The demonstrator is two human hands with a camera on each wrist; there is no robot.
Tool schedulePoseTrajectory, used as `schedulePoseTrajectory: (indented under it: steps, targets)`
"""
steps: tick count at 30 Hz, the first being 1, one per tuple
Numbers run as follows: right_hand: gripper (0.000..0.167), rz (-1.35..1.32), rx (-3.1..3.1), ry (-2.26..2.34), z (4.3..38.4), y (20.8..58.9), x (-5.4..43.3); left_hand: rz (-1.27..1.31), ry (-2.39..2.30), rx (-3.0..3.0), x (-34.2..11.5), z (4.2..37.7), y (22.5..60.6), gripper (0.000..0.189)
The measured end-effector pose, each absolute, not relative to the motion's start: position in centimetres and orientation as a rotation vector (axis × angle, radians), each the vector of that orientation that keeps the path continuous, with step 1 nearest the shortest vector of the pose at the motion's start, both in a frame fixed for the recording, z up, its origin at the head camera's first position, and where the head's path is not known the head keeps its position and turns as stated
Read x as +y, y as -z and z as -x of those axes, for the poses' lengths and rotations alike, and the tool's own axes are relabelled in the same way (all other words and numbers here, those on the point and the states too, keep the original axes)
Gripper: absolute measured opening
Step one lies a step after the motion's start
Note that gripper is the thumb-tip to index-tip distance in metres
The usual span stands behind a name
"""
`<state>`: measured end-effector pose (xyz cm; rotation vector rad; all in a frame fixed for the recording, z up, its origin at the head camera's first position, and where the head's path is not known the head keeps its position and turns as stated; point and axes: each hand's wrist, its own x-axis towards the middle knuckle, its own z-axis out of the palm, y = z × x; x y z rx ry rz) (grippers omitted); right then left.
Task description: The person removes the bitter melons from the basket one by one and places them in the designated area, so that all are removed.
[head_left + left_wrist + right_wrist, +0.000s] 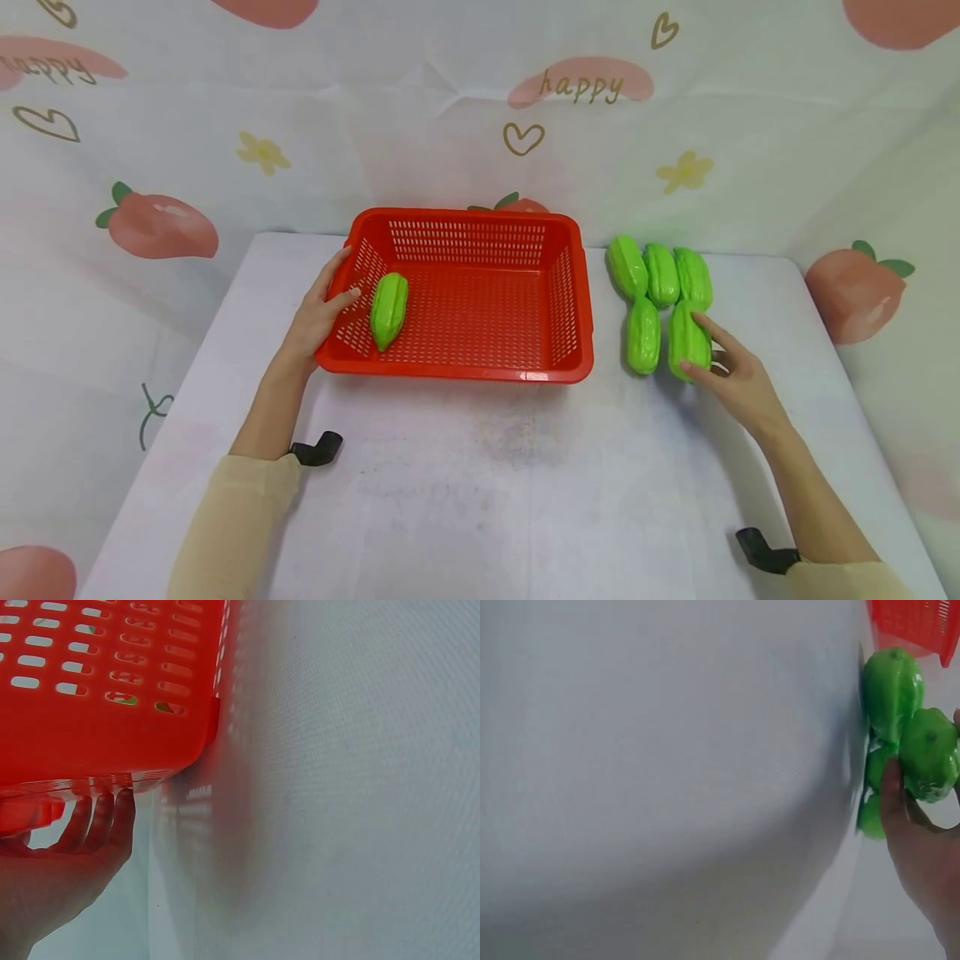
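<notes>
My left hand [309, 327] holds the left side of a red plastic basket [454, 373], thumb over the rim and fingers outside. In the left wrist view its fingers [120, 825] lie against the basket's outer wall. Inside the basket, at the left, lies one green star fruit [389, 310]. My right hand [741, 385] grips another ridged star fruit [686, 340] between thumb and fingers at the near right of a group. In the right wrist view that star fruit [930, 754] is raised beside its neighbour [892, 690].
Several more star fruits stand close together right of the basket, one [643, 336] in the near row and others [662, 275] behind. A white-covered table [480, 492] carries everything. Behind it hangs a printed cloth [420, 108].
</notes>
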<state>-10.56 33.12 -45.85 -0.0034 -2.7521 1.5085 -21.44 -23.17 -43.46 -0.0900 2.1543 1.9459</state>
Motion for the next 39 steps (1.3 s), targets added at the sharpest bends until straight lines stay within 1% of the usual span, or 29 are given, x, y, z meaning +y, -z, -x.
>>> schedulePoseTrajectory:
  steps: [10, 16, 39]
  targets:
    - [0.077, 0.062, -2.876, -1.430, 11.0, 46.5, 33.6, 0.092, -1.916, 2.183, -23.1, 21.3, 43.4, 0.062]
    - [0.077, 0.059, -2.895, -1.475, 11.2, 46.6, 33.5, 0.076, -1.923, 2.184, -23.1, 21.3, 43.4, 0.062]
    - [0.080, 0.084, -2.935, -1.399, 11.4, 46.9, 33.3, 0.056, -1.999, 2.118, -23.1, 21.2, 43.5, 0.061]
